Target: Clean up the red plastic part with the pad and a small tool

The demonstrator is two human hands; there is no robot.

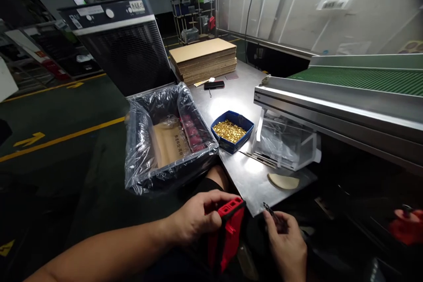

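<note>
My left hand (201,216) is closed around a red plastic housing (233,229) with black edging and small square openings at its top end. The housing is tilted, its lower part in shadow. To the right, my right hand (287,242) pinches a small dark hand tool (272,212) with a shiny metal tip; its kind is hard to make out. The tool and the housing are apart. Ahead of both hands, on the metal table (239,176), stands a blue bin (232,144) holding many small brass-coloured pieces. A half-round tan pad (283,181) lies near the right hand.
A crate lined with clear plastic (145,180) stands left, holding cardboard and dark red parts. Behind are a cardboard stack (205,57), a phone (214,84) and a black air cooler (132,53). Right are a clear bin (284,141), thin rods (259,158) and a green conveyor (360,78).
</note>
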